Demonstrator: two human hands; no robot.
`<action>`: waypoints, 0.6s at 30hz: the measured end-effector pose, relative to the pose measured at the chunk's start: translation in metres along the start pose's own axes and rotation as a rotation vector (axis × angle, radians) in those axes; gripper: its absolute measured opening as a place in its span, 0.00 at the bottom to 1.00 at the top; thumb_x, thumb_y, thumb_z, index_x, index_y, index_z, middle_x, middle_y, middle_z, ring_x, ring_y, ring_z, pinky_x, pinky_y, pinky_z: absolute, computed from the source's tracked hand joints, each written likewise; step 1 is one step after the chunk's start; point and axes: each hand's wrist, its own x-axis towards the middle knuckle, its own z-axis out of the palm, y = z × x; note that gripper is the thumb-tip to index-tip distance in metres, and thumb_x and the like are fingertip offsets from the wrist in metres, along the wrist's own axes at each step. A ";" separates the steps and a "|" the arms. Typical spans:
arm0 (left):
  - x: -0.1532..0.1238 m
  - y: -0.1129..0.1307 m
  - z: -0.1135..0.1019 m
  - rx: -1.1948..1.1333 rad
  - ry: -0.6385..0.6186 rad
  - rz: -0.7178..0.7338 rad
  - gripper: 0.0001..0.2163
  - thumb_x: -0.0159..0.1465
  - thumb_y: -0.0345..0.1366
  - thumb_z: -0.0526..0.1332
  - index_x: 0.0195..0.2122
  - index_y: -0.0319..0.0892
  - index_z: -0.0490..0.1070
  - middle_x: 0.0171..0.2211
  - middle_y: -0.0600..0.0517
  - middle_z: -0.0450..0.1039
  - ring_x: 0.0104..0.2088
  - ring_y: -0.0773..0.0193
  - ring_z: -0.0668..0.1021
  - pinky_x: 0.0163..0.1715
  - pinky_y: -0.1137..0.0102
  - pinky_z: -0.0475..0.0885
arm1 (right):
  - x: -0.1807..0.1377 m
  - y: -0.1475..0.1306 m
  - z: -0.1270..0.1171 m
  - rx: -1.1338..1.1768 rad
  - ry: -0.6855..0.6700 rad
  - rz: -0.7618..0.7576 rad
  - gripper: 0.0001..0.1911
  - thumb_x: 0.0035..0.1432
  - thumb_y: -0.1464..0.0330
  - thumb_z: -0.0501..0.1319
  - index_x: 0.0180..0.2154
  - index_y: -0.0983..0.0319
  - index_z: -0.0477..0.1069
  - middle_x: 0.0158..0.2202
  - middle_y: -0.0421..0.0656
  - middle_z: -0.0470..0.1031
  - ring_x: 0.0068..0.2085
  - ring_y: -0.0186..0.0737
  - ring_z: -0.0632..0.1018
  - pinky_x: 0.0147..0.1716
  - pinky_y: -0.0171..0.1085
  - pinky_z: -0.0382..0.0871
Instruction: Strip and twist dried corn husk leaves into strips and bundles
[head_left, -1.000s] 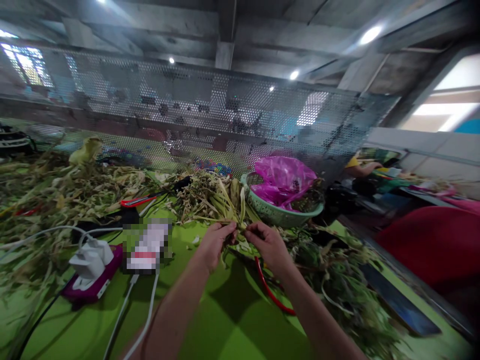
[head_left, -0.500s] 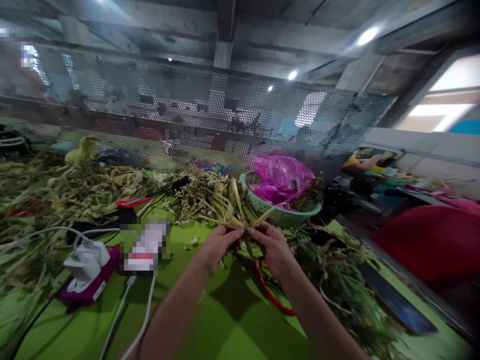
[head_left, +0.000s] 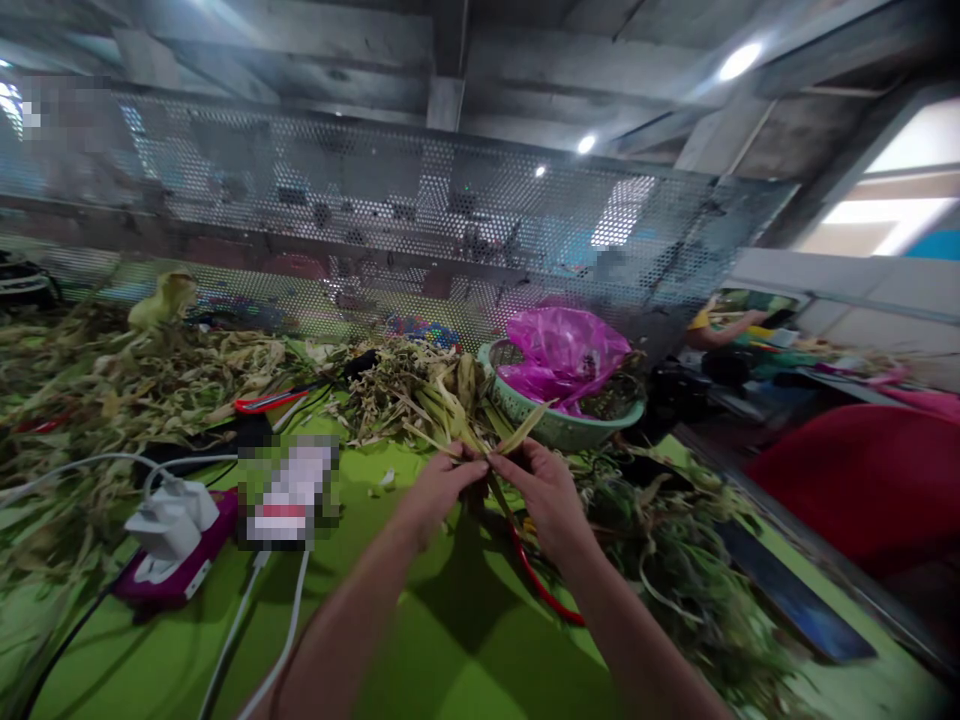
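Observation:
My left hand and my right hand meet above the green table, fingers pinched on one bunch of long green and yellowed leaves. The leaf tips fan upward and away from my fingers. Under my right wrist a pair of red-handled scissors lies on the table. A heap of dried plant stalks lies just beyond my hands.
A teal basket holding a pink plastic bag stands behind my right hand. White chargers on a purple power strip with white cables lie left. Leaf litter covers the left side and right side. A perforated metal screen closes the back.
Both hands kept their pinch on the leaf bunch and drew a little closer together, lifting it slightly. The leaf tips now splay differently. The view shifted slightly.

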 end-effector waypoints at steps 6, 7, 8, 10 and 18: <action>-0.002 0.005 0.000 0.036 0.034 -0.026 0.10 0.53 0.41 0.67 0.28 0.40 0.72 0.21 0.56 0.65 0.23 0.70 0.66 0.26 0.73 0.61 | 0.000 -0.001 -0.004 -0.019 -0.007 0.005 0.15 0.48 0.57 0.70 0.30 0.62 0.75 0.27 0.40 0.75 0.32 0.39 0.73 0.37 0.37 0.66; -0.003 0.006 0.001 0.040 0.033 -0.034 0.10 0.53 0.42 0.67 0.28 0.40 0.72 0.20 0.56 0.65 0.22 0.70 0.65 0.25 0.73 0.60 | 0.000 -0.001 -0.004 -0.020 -0.001 0.006 0.16 0.48 0.56 0.70 0.30 0.62 0.74 0.27 0.39 0.74 0.32 0.38 0.73 0.36 0.37 0.66; -0.003 0.006 0.001 0.043 0.031 -0.040 0.11 0.53 0.42 0.67 0.28 0.40 0.72 0.20 0.56 0.65 0.21 0.70 0.65 0.24 0.73 0.60 | 0.000 0.000 -0.004 -0.027 0.004 0.002 0.16 0.48 0.56 0.71 0.29 0.61 0.74 0.26 0.39 0.74 0.31 0.38 0.72 0.35 0.37 0.66; -0.004 0.006 0.002 0.063 0.022 -0.047 0.11 0.54 0.43 0.67 0.29 0.39 0.73 0.20 0.56 0.65 0.22 0.69 0.65 0.25 0.73 0.61 | 0.001 0.000 -0.004 -0.048 0.014 -0.017 0.17 0.47 0.55 0.70 0.28 0.62 0.73 0.25 0.39 0.73 0.30 0.37 0.71 0.34 0.37 0.65; 0.002 -0.007 -0.004 0.278 0.031 0.098 0.10 0.60 0.43 0.61 0.29 0.42 0.75 0.28 0.50 0.73 0.30 0.63 0.71 0.31 0.71 0.65 | 0.000 -0.006 -0.005 -0.378 0.123 -0.119 0.19 0.50 0.53 0.67 0.24 0.61 0.68 0.22 0.38 0.67 0.26 0.36 0.67 0.27 0.36 0.61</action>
